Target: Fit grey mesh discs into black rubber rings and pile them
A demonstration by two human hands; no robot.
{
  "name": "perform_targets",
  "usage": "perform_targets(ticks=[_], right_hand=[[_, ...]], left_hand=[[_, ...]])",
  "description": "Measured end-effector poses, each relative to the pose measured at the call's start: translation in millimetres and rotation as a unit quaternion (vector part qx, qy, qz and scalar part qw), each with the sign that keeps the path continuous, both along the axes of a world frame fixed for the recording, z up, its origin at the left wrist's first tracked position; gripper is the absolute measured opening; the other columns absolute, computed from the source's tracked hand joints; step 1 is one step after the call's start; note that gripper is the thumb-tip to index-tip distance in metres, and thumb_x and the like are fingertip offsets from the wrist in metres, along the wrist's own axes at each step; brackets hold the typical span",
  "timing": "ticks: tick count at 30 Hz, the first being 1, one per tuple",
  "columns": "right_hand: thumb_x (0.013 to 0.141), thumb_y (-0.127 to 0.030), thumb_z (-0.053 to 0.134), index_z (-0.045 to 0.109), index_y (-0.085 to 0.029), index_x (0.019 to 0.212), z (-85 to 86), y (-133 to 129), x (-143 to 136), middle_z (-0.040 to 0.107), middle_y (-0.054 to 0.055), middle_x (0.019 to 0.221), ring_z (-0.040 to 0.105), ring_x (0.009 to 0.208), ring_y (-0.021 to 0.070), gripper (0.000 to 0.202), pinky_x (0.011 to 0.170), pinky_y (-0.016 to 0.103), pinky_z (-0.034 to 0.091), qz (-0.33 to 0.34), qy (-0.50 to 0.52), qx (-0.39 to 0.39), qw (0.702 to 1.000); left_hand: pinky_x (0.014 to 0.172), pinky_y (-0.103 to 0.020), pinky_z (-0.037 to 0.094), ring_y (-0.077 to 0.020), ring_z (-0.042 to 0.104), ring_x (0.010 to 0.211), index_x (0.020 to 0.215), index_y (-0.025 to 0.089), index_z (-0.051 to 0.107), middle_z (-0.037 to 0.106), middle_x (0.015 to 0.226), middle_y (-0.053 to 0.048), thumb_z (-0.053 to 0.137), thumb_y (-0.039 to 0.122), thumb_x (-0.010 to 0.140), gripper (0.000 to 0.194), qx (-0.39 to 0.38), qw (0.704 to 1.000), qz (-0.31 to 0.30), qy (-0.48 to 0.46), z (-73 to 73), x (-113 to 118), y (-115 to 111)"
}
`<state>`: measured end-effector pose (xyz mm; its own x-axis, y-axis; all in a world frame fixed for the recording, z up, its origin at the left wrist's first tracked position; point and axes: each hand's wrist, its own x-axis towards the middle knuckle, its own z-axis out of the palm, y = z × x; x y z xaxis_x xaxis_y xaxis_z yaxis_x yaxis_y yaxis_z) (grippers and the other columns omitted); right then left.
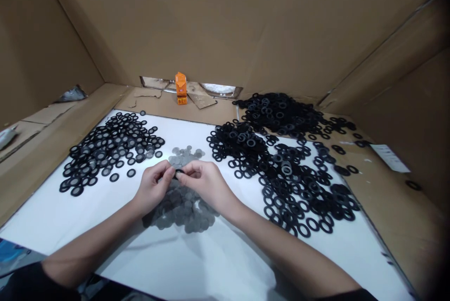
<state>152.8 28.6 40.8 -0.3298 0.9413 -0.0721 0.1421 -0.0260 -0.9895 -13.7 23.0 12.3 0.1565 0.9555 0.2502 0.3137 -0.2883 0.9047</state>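
Between my two hands, over the middle of the white board, is a small black ring [178,174]. My left hand [155,185] pinches its left side, and my right hand [204,181] pinches its right side. Below the hands lies a pile of grey translucent discs [190,209], partly hidden by them. On the left is a heap of black rings with grey centres [112,148]. To the right spreads a large heap of open black rings [298,184].
Cardboard walls [211,24] surround the white board [168,263]. An orange box [181,88] stands at the back, near a cut-out slot. Another black ring pile [277,111] lies at the back right, and a white label [390,158] is on the cardboard.
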Motion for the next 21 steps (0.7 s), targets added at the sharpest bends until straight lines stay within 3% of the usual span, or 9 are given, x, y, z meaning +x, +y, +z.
perform_targets(ticks=[4,8,12,17,21], right_hand=[[0.075,-0.035,0.066,0.065,-0.016,0.070,-2.2,1,-1,0.065,0.001,0.067,0.058,0.065,0.0148,0.020,0.061,0.025,0.043,0.011,0.034,-0.016,0.999],[0.070,-0.037,0.072,0.067,-0.014,0.069,3.4,8,4,0.065,0.001,0.063,0.058,0.061,0.0131,0.023,0.061,0.024,0.043,0.065,0.077,-0.076,0.992],[0.065,-0.039,0.076,0.068,-0.013,0.063,7.3,11,9,0.065,0.001,0.060,0.057,0.059,0.0113,0.027,0.064,0.024,0.043,0.071,0.099,-0.103,0.987],[0.064,-0.041,0.078,0.071,-0.013,0.079,4.5,4,3,0.069,0.004,0.077,0.063,0.068,0.0122,0.032,0.079,0.029,0.047,0.028,0.225,-0.234,0.945],[0.062,-0.037,0.080,0.069,-0.013,0.078,0.9,0,-4,0.067,0.003,0.075,0.063,0.069,0.0127,0.031,0.078,0.028,0.047,0.004,0.238,-0.233,0.943]], left_hand=[[0.043,-0.022,0.025,-0.0085,0.033,0.044,0.063,0.019,0.038,0.036,0.051,0.006,0.041,0.042,0.093,0.038,-0.056,0.997,-0.027,-0.042,-1.8,5,1],[0.043,-0.022,0.024,-0.0076,0.033,0.044,0.062,0.018,0.039,0.037,0.052,0.006,0.042,0.041,0.093,0.038,-0.048,0.997,-0.034,-0.043,1.1,5,2],[0.045,-0.022,0.026,-0.0079,0.033,0.045,0.062,0.018,0.040,0.037,0.050,0.006,0.044,0.039,0.093,0.037,-0.033,0.998,-0.041,-0.024,5.0,4,2],[0.046,-0.022,0.029,-0.0086,0.034,0.045,0.062,0.019,0.038,0.037,0.049,0.007,0.041,0.041,0.094,0.039,-0.046,0.996,0.029,-0.072,4.3,10,0],[0.046,-0.022,0.030,-0.0093,0.035,0.046,0.062,0.019,0.038,0.037,0.050,0.006,0.040,0.044,0.094,0.040,-0.068,0.992,0.044,-0.099,4.0,15,-4]])
